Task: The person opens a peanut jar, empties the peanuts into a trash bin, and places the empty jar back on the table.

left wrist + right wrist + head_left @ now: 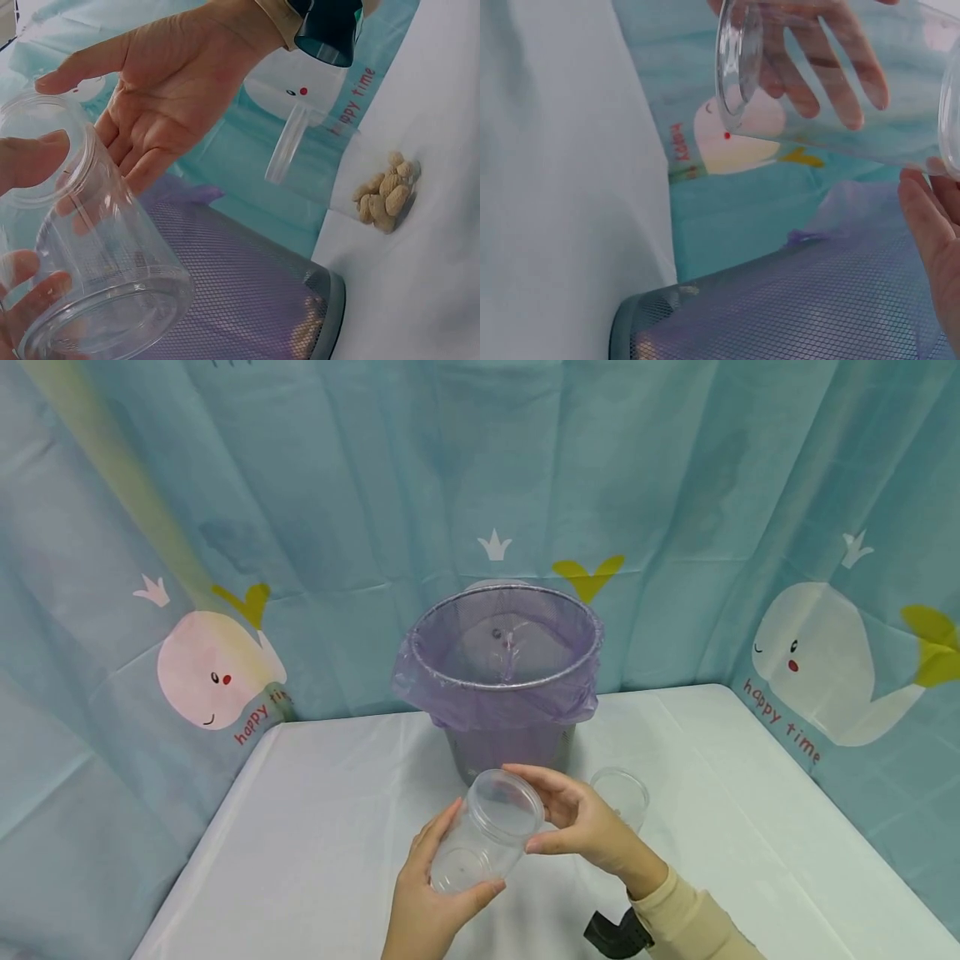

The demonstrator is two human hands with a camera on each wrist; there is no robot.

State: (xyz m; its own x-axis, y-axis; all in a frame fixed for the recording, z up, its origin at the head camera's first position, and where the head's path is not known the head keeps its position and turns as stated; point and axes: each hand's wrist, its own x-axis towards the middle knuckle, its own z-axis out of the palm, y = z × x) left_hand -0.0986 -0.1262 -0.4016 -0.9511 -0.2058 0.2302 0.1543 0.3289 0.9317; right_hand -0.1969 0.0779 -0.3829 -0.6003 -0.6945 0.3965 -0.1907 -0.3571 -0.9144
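A clear, empty-looking plastic jar (480,843) is held tilted between both hands in front of the bin. My left hand (431,885) grips its body, thumb on the near side and fingers round the far side. At the rim, my right hand (585,822) holds on with thumb and fingers set apart around the mouth. In the left wrist view, the right palm (180,82) faces the jar. Behind the right hand stands a second clear jar (624,789), partly hidden. Peanuts (386,196) lie in its bottom in the left wrist view.
A metal mesh bin (513,752) lined with a purple plastic bag (517,706) stands at the back of the white table (300,843). Some peanuts (306,330) show through its mesh low down. A blue curtain (420,485) hangs behind and at both sides.
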